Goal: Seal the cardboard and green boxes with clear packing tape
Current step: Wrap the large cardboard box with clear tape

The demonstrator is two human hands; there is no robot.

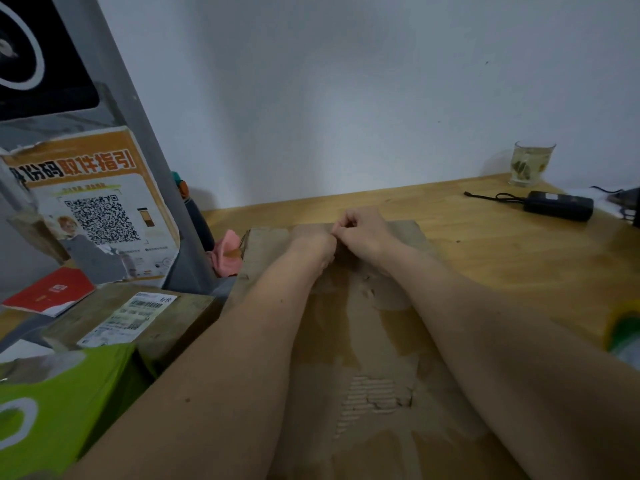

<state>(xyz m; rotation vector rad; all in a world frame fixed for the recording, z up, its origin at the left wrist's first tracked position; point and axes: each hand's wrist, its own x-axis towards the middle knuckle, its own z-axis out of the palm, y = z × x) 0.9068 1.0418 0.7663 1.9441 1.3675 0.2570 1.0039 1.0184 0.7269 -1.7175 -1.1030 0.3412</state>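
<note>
Both my arms reach out over the cardboard box (374,341), which lies on the wooden table (512,258) right before me; its top is torn, with bare corrugation showing near me and glossy strips across it. My left hand (317,245) rests on the far part of the box top, fingers curled under; whether it pinches anything I cannot tell. My right hand (363,233) sits touching it just to the right, fingers bent in with the tips pinched together at the far edge; what they hold is too small to make out.

The green box (59,403) stands at my near left, beside the cardboard box; beyond it lies a second cardboard parcel (138,317) with a white label (130,318), and a red booklet (50,292) further left. A poster (93,209) with a QR code leans behind them; a pink cloth (227,254) lies by the box's far left corner.

At the right edge the tape roll (627,327) is partly in view; far right on the table stand a glass (531,162) and a black device (557,204) with a cord.
</note>
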